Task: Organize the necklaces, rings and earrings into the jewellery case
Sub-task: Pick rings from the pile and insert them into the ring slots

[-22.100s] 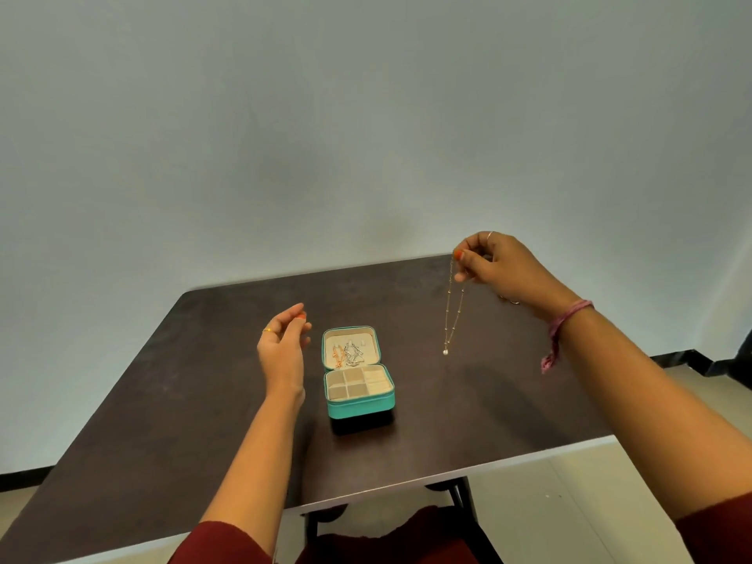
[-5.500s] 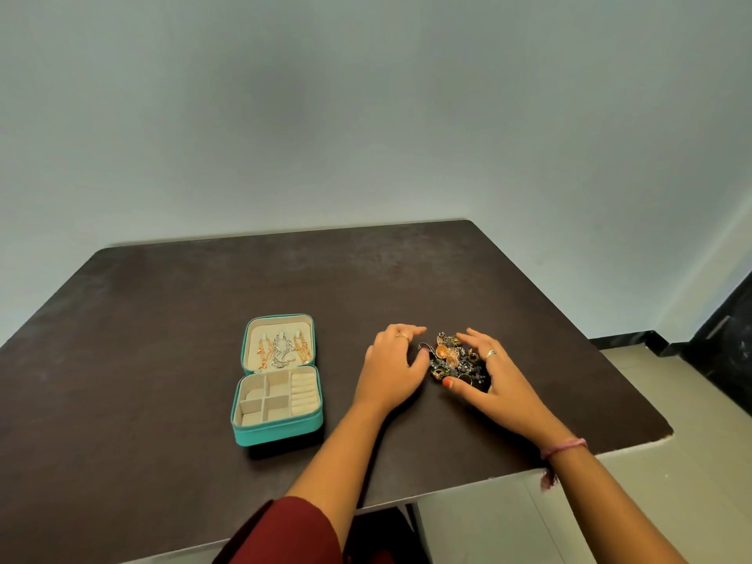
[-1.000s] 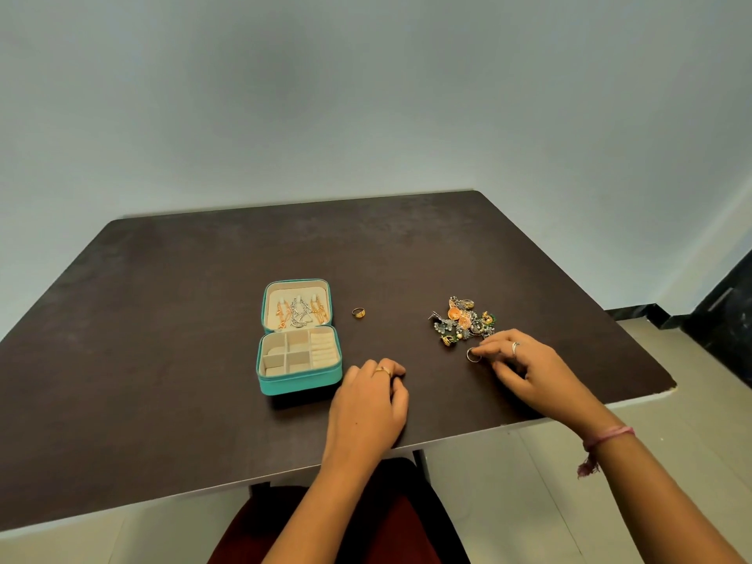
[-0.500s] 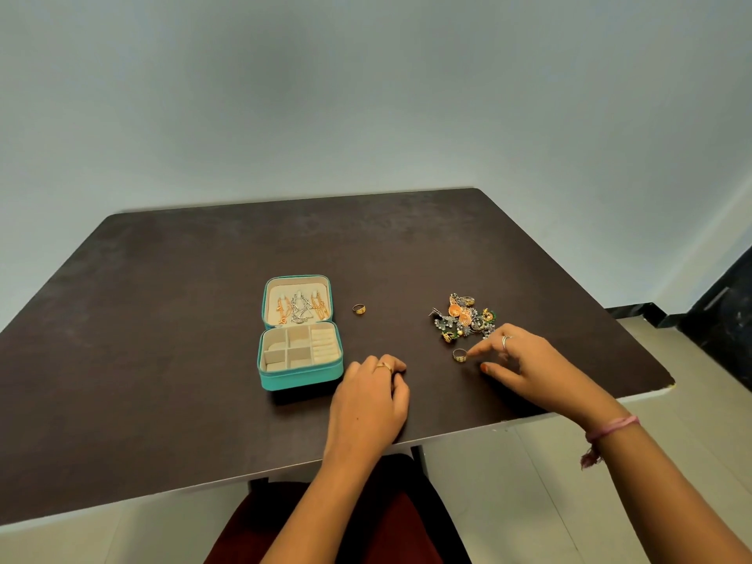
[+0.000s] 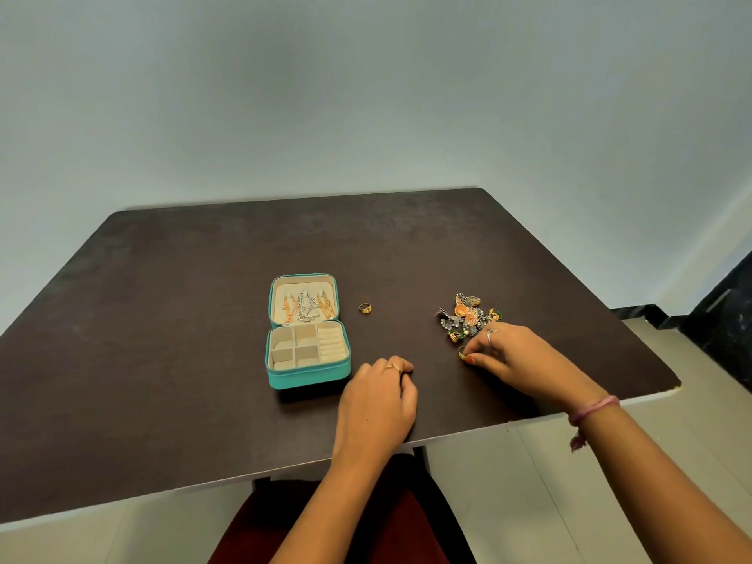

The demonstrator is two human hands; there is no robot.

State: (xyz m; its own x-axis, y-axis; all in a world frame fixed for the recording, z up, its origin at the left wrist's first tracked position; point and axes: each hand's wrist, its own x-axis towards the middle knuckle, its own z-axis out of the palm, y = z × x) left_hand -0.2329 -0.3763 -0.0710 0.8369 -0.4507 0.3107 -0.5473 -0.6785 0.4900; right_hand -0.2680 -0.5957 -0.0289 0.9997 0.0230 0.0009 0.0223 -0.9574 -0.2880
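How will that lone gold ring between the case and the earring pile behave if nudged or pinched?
The gold ring is a small rigid band, so it probably slides or skitters on the smooth dark table if pushed. It appears to lie flat with a wider top, so rolling seems unlikely unless tipped on edge. Likely very light; a fingertip pinch should lift it, though it could slip.

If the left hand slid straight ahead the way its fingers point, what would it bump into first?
Probably the loose gold ring lying beside the case. The left hand points up the table, and nothing else shows in that line, though depth is hard to judge.
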